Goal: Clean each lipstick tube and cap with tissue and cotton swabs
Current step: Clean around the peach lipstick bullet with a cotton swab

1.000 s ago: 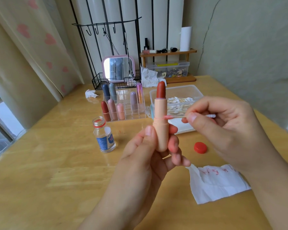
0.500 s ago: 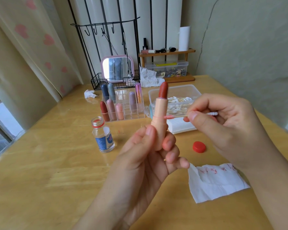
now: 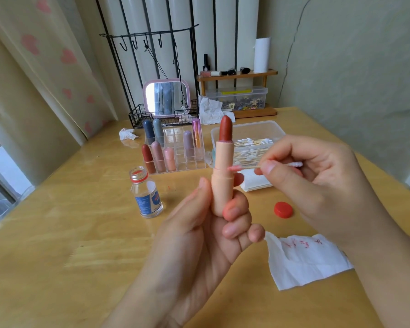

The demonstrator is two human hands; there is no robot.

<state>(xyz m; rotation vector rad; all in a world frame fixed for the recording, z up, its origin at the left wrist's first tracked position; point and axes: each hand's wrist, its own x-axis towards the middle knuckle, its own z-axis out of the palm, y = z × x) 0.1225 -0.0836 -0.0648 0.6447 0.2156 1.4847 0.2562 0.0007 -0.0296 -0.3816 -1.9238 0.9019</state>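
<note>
Risk: the exposed red bullet (image 3: 225, 129) stands wound out above the peach lipstick tube (image 3: 223, 176). A slip of the cotton swab (image 3: 246, 167) upward would likely gouge it or smear fresh colour over the collar. The swab tip is already pink and may redeposit pigment rather than lift it.

Pose: the left hand (image 3: 199, 233) grasps the tube upright above the desk's middle, thumb on one side, fingers curled round the base. The right hand (image 3: 317, 183) pinches the swab stick, held level, tip touching the tube's right side just above the shoulder step.
</note>
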